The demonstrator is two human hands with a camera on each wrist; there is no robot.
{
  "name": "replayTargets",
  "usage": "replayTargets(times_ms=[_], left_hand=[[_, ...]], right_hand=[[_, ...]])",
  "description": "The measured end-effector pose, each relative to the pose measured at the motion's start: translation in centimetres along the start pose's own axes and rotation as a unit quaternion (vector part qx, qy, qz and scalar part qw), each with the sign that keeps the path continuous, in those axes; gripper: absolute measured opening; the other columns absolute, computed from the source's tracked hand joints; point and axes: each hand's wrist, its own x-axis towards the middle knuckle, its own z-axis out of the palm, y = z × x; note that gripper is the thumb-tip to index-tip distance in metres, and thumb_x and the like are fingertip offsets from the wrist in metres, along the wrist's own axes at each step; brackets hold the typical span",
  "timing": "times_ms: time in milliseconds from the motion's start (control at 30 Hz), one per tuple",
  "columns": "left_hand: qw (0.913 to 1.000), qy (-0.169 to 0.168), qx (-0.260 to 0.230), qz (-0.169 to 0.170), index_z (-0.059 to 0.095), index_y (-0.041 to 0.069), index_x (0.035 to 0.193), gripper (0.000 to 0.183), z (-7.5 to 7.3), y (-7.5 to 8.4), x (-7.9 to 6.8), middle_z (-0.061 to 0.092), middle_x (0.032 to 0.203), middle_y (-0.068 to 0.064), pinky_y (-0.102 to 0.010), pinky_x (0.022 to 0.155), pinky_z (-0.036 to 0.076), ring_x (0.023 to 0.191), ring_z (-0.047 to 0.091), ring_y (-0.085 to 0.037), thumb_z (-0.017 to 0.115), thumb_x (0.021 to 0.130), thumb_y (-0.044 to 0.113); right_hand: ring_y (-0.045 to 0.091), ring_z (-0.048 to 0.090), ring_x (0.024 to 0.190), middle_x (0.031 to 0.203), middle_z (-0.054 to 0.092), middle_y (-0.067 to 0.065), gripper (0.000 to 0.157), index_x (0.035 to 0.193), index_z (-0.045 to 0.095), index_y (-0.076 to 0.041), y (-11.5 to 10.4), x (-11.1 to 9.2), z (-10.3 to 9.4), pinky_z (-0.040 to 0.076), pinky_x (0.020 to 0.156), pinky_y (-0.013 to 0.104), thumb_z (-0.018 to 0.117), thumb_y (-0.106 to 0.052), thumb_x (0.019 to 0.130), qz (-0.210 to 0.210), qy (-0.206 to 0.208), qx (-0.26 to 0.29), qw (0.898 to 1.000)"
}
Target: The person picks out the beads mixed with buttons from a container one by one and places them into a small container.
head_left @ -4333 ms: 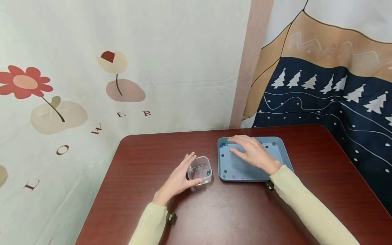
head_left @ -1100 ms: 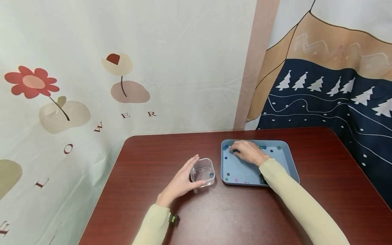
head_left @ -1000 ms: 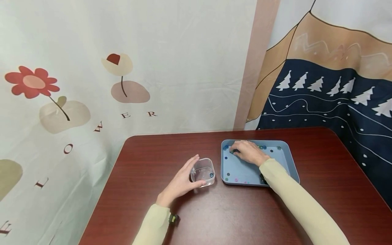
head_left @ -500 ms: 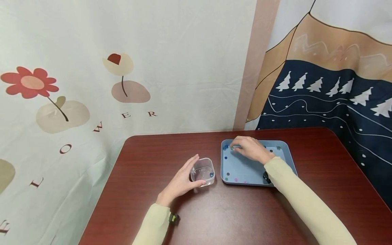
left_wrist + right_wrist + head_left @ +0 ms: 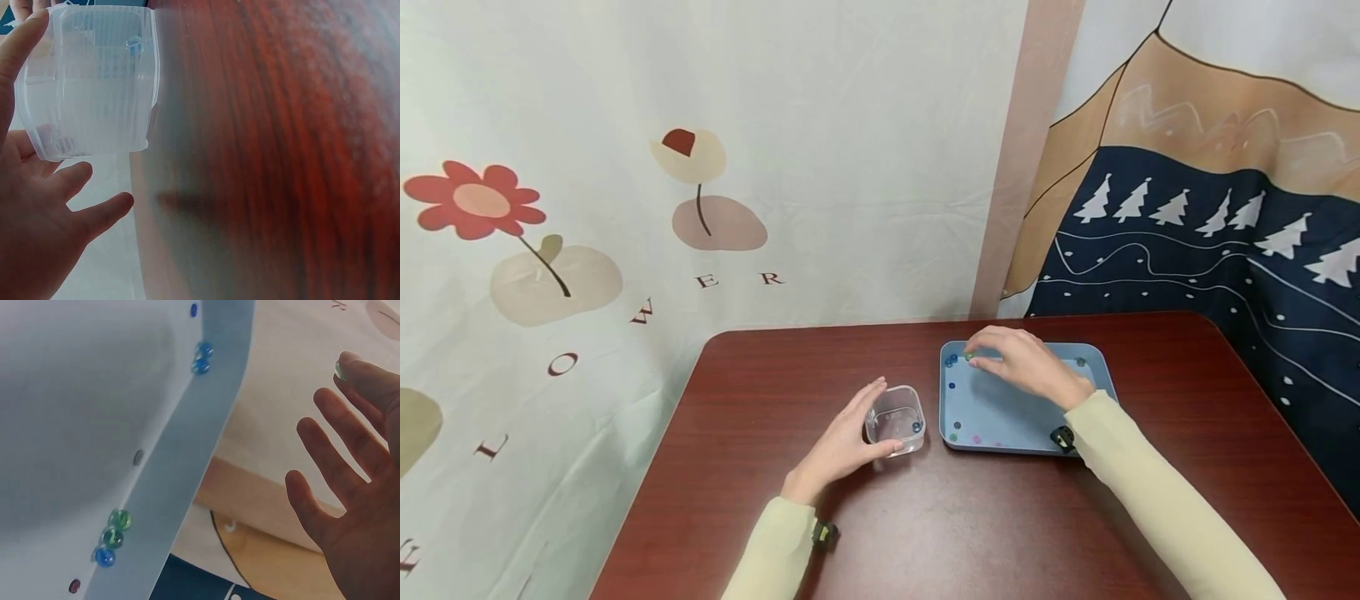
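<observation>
My left hand (image 5: 838,446) holds a small clear plastic container (image 5: 897,421), its thumb and fingers on opposite sides. One blue marble (image 5: 917,427) lies in the container's right side. Over the far part of a blue tray (image 5: 1000,408), my right hand (image 5: 1033,367) pinches a green marble (image 5: 339,369) between thumb and index finger, the other fingers spread. Two blue marbles (image 5: 200,357) sit against the tray's wall, and a row of two green marbles (image 5: 115,529) and a blue marble (image 5: 104,556) lies further along it. The right hand hides some of the tray in the head view.
Flat dark pieces, such as a dark blue one (image 5: 952,386), and pink pieces (image 5: 977,439) are scattered in the tray. Another green marble (image 5: 953,437) is near its front left corner. The brown table (image 5: 940,525) meets a printed curtain (image 5: 850,167) behind.
My right hand has gone from open over the tray, down to its far left part, then up and slightly right with a green marble pinched. The left hand stays at the container.
</observation>
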Motion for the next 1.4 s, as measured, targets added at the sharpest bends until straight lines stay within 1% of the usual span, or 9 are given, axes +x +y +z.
replayTargets(times_ms=[133, 300, 400, 533, 633, 833, 933, 1200, 1400], left_hand=[[1.0000, -0.001, -0.003, -0.001, 0.038, 0.011, 0.160, 0.095, 0.0, 0.0, 0.1, 0.033, 0.167, -0.002, -0.051, 0.118, 0.035, 0.149, 0.037, -0.026, 0.087, 0.084, 0.039], [1.0000, -0.001, 0.000, -0.002, 0.038, 0.010, 0.160, 0.094, 0.0, -0.1, 0.2, 0.033, 0.167, -0.003, -0.050, 0.118, 0.035, 0.149, 0.037, -0.026, 0.087, 0.084, 0.040], [1.0000, -0.002, 0.001, -0.003, 0.038, 0.010, 0.160, 0.095, 0.0, -0.1, 0.2, 0.033, 0.167, -0.003, -0.050, 0.118, 0.035, 0.149, 0.038, -0.026, 0.087, 0.084, 0.040], [1.0000, -0.001, 0.000, -0.001, 0.038, 0.010, 0.160, 0.095, 0.0, -0.1, 0.2, 0.033, 0.167, -0.004, -0.050, 0.118, 0.035, 0.149, 0.038, -0.025, 0.087, 0.084, 0.040], [1.0000, -0.001, -0.002, 0.001, 0.038, 0.011, 0.160, 0.096, -0.1, -0.1, 0.1, 0.033, 0.167, -0.004, -0.049, 0.118, 0.035, 0.149, 0.038, -0.025, 0.087, 0.084, 0.040], [1.0000, -0.002, -0.001, 0.003, 0.037, 0.011, 0.161, 0.096, -0.1, -0.1, 0.1, 0.033, 0.167, -0.004, -0.050, 0.118, 0.035, 0.149, 0.037, -0.025, 0.086, 0.084, 0.041], [1.0000, -0.002, -0.002, 0.005, 0.037, 0.010, 0.161, 0.096, -0.1, -0.1, 0.1, 0.033, 0.167, -0.004, -0.051, 0.118, 0.035, 0.149, 0.037, -0.026, 0.086, 0.084, 0.041], [1.0000, -0.004, -0.007, -0.001, 0.036, 0.010, 0.161, 0.096, -0.2, 0.2, 0.0, 0.032, 0.167, -0.004, -0.052, 0.117, 0.036, 0.149, 0.037, -0.027, 0.086, 0.085, 0.041], [1.0000, -0.006, -0.007, -0.004, 0.034, 0.010, 0.162, 0.097, -0.3, 0.4, -0.2, 0.031, 0.168, -0.004, -0.052, 0.118, 0.035, 0.150, 0.036, -0.027, 0.085, 0.086, 0.042]], right_hand=[[0.020, 0.066, 0.112, 0.122, 0.071, 0.001, 0.021, 0.118, 0.076, -0.016, -1.0, -0.5, 0.0, 0.055, 0.096, 0.044, 0.075, -0.019, 0.097, -0.001, 0.008, 0.022, 1.000], [0.021, 0.065, 0.117, 0.124, 0.071, 0.000, 0.022, 0.119, 0.076, -0.015, -2.1, -1.0, 0.6, 0.054, 0.099, 0.047, 0.075, -0.021, 0.098, 0.000, 0.019, 0.039, 0.999], [0.022, 0.065, 0.118, 0.123, 0.071, 0.001, 0.022, 0.118, 0.076, -0.013, -2.7, -1.2, 1.3, 0.053, 0.101, 0.048, 0.076, -0.020, 0.097, -0.010, 0.032, 0.042, 0.999], [0.022, 0.066, 0.117, 0.121, 0.072, 0.002, 0.022, 0.117, 0.076, -0.010, -3.3, -1.5, 2.5, 0.054, 0.100, 0.047, 0.076, -0.018, 0.096, -0.034, 0.055, 0.035, 0.997], [0.021, 0.066, 0.116, 0.121, 0.072, 0.001, 0.022, 0.117, 0.077, -0.011, -3.8, -1.7, 3.3, 0.054, 0.099, 0.045, 0.076, -0.018, 0.096, -0.041, 0.069, 0.037, 0.996], [0.019, 0.066, 0.116, 0.122, 0.072, -0.001, 0.022, 0.117, 0.077, -0.014, -4.8, -1.9, 4.8, 0.055, 0.098, 0.043, 0.076, -0.020, 0.096, -0.045, 0.084, 0.062, 0.993], [0.018, 0.067, 0.115, 0.122, 0.072, 0.000, 0.021, 0.117, 0.077, -0.013, -5.2, -1.8, 5.6, 0.056, 0.096, 0.042, 0.076, -0.019, 0.096, -0.055, 0.092, 0.074, 0.992], [0.018, 0.067, 0.112, 0.123, 0.071, 0.002, 0.026, 0.121, 0.076, -0.010, -6.1, -1.4, 7.4, 0.057, 0.093, 0.041, 0.075, -0.019, 0.097, -0.064, 0.094, 0.092, 0.989], [0.019, 0.068, 0.111, 0.122, 0.071, 0.004, 0.022, 0.118, 0.076, -0.010, -6.4, -1.0, 8.6, 0.057, 0.092, 0.041, 0.075, -0.016, 0.097, -0.088, 0.083, 0.078, 0.990]])
